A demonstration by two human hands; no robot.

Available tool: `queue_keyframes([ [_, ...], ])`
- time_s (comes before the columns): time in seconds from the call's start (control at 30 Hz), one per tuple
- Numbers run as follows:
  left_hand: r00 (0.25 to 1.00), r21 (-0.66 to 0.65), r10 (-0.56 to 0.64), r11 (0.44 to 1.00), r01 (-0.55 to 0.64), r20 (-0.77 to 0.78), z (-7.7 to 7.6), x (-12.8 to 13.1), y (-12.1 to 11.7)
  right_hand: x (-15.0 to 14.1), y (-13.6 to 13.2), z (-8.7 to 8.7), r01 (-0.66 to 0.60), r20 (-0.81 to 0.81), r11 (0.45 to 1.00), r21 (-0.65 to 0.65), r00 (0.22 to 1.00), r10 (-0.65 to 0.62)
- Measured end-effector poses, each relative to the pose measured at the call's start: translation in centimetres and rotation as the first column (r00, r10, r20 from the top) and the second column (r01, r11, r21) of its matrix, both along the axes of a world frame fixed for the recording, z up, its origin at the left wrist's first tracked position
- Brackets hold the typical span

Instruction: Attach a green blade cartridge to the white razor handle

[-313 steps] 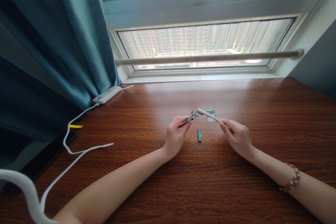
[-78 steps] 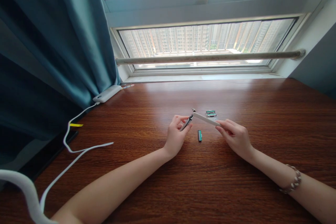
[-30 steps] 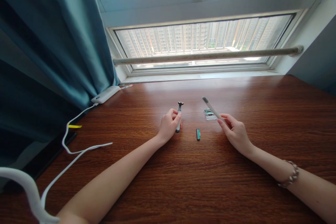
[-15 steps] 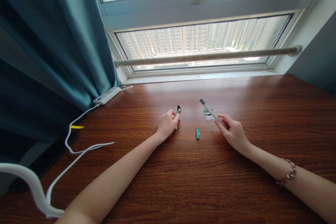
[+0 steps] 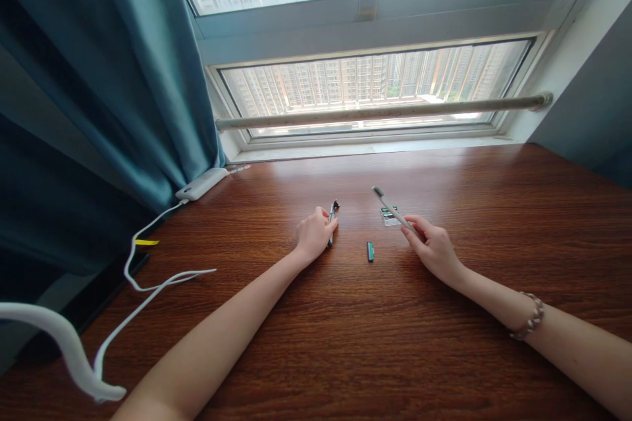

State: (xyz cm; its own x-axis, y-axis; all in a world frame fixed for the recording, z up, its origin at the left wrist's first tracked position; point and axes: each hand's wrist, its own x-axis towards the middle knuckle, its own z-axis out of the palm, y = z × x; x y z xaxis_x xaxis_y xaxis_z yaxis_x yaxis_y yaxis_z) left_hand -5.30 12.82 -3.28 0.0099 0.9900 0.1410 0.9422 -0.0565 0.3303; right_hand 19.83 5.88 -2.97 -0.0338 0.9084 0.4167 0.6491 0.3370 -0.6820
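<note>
My left hand [image 5: 312,237] rests on the wooden desk [image 5: 345,342], fingers closed around a dark razor handle [image 5: 332,218] whose bare head points away from me. My right hand [image 5: 431,247] holds a thin white brush [image 5: 392,209] by its lower end; its bristled tip is raised and points up and to the left. A loose green razor cartridge [image 5: 370,250] lies on the desk between the two hands. A small clear pack of green cartridges [image 5: 388,214] sits just behind the brush.
A white power bank [image 5: 201,183] lies at the back left by the teal curtain [image 5: 99,79], its white cable [image 5: 148,276] trailing over the desk's left side. A dark flat device [image 5: 103,286] sits at the left edge. The window sill and a rail run along the back.
The razor and the brush, which touched at their tips 2.6 s ago, have come apart. My left hand has lowered the razor onto the desk; the right hand still holds the brush raised.
</note>
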Motion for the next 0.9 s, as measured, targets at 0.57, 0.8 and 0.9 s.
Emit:
queue_keyframes([
  [0.57,1.0,0.044,-0.009,0.999,0.008,0.011,-0.2,-0.1,-0.3,0.0,-0.2,-0.2,-0.069,-0.1,0.997,0.018,0.992,0.071],
  [0.8,0.997,0.066,-0.009,0.998,0.004,0.078,0.8,0.0,-0.9,0.0,-0.4,-0.1,-0.009,-0.115,1.0,0.02,0.993,0.011],
  [0.9,0.989,0.157,-0.092,0.985,0.073,0.114,1.2,0.3,-1.9,-0.1,-0.5,-0.1,0.018,-0.093,0.999,0.027,0.996,-0.016],
])
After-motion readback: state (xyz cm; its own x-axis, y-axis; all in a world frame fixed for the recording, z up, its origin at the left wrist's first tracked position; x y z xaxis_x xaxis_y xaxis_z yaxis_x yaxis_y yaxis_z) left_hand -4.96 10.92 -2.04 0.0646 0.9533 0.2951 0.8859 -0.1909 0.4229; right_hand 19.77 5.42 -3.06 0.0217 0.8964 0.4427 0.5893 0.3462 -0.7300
